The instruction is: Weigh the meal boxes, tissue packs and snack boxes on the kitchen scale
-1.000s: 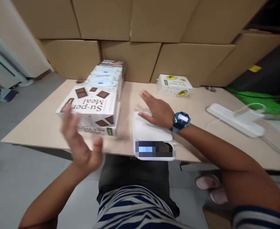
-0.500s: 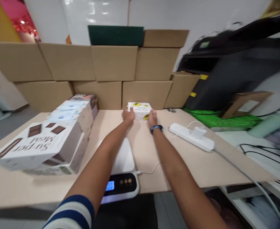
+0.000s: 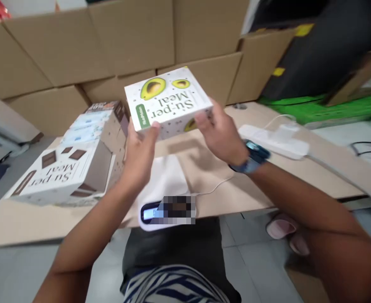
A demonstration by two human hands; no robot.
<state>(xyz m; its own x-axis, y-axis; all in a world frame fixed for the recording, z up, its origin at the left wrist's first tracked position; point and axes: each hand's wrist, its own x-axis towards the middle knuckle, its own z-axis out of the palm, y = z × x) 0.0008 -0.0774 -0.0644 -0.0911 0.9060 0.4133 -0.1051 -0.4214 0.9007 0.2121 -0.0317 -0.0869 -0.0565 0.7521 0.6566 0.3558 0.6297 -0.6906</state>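
Between my two hands is a white carton box [image 3: 169, 99] printed with avocados and the words "Su-per Meal", raised above the table and tilted. My left hand [image 3: 141, 145] grips its near left corner, thumb on the front edge. At the right end, my right hand [image 3: 218, 134] is closed on the box, and a watch sits on that wrist. Below the box lies a white digital scale [image 3: 166, 176] with a lit display; part of its panel is pixelated. To the left stands a similar "Su-per Meal" box [image 3: 62, 168] with chocolate pictures, on top of another box.
Behind it, more cartons [image 3: 87, 126] line the table's left side. Brown cardboard boxes [image 3: 134, 38] form a wall at the back. A white power strip [image 3: 273, 141] with its cable lies on the right, near a green crate [image 3: 299, 111].
Both hands have lifted the avocado box off the back of the table and brought it closer, over the scale. The view has tipped downward.
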